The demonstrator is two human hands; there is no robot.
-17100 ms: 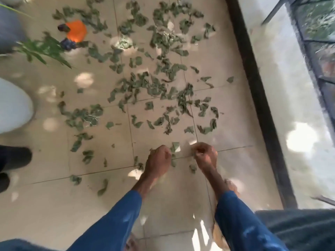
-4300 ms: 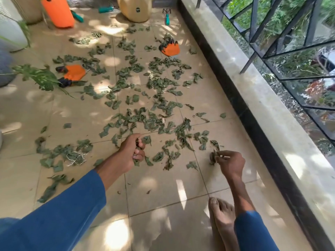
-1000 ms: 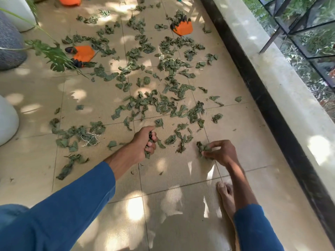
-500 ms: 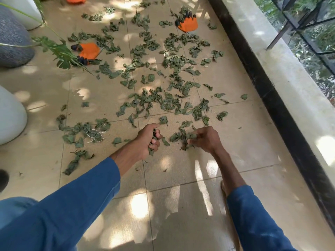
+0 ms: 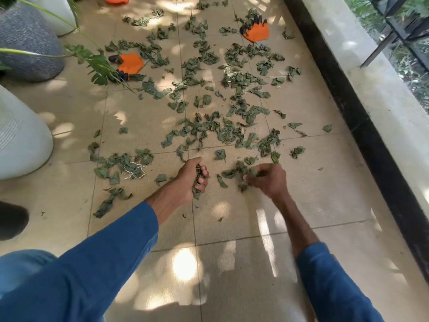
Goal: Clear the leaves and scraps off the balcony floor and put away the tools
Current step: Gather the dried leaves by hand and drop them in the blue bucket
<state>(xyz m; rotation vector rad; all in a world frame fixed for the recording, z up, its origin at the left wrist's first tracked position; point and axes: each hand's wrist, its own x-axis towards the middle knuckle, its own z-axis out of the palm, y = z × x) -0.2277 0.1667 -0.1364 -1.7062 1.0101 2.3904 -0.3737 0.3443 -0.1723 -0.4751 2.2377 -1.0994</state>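
Head view: left hand (image 5: 190, 176) is fisted round a wad of leaves (image 5: 196, 194), wad roughly upright, bits poking out both ends of the fist. Right hand (image 5: 267, 180) is just beside it, fingers curled, pinching leaves off the floor tiles (image 5: 232, 228). Leaf scatter (image 5: 209, 131) spreads ahead of both hands, long axis running away from them. Two orange gloves lie in it: near glove (image 5: 130, 62) ahead-left, far glove (image 5: 256, 31) ahead-right. String tangle (image 5: 134, 169) sits left of the left hand. White pot (image 5: 21, 135) and grey pot (image 5: 25, 43) are well left, black kerb (image 5: 371, 140) is right of the right hand. Bare tiles on the person's side of the hands.
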